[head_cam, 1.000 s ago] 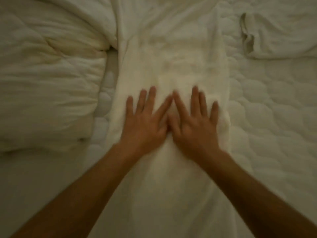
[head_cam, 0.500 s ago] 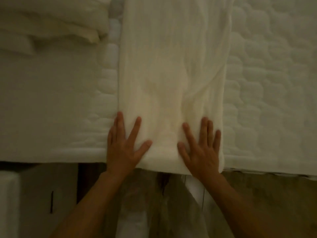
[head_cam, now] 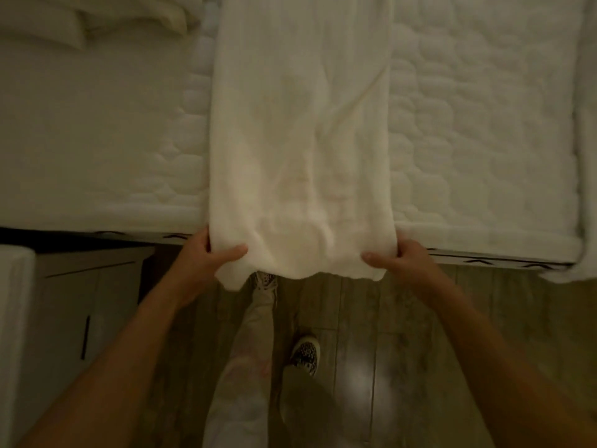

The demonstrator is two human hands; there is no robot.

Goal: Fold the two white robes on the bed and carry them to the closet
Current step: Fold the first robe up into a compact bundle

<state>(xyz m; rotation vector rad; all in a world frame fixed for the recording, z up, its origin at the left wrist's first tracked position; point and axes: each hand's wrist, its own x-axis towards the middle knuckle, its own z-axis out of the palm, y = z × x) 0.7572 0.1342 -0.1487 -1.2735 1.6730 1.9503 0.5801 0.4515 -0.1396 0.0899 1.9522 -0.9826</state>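
Nearest the camera, two patterned shoes (head_cam: pixel 305 354) are being noted on the wooden floor (head_cam: pixel 403 318), close against the mattress edge. Just beyond them, the near end of the robe (head_cam: pixel 300 140) is being gripped at both corners. The left hand (head_cam: pixel 206 257) is being clamped on the left corner, thumb on top and fingers tucked beneath. The right hand (head_cam: pixel 400 263) is being clamped likewise on the right corner. The hem is being held just past the mattress edge, overhanging the floor. Beyond the hands, the robe is being presented as one long narrow strip, lying flat on the quilted mattress (head_cam: pixel 468 140) and running out of the top of the view. Bunched bedding (head_cam: pixel 97 17) is being observed at the far left.

Risks, as judged:
- If the hem is being carried forward for the next fold, the layers inside the strip could slide apart, since only the corners are being pinched and the cloth looks soft.
- If one hand is being lifted higher than the other, the fold would be skewed.
- If either grip is being relaxed, the overhanging end could drop to the floor.

Count:
- Hands: two.
- Shoes: two.
- Robes in view: one; the second is not being shown.
- Mattress: one.
- Bedding pile: one.
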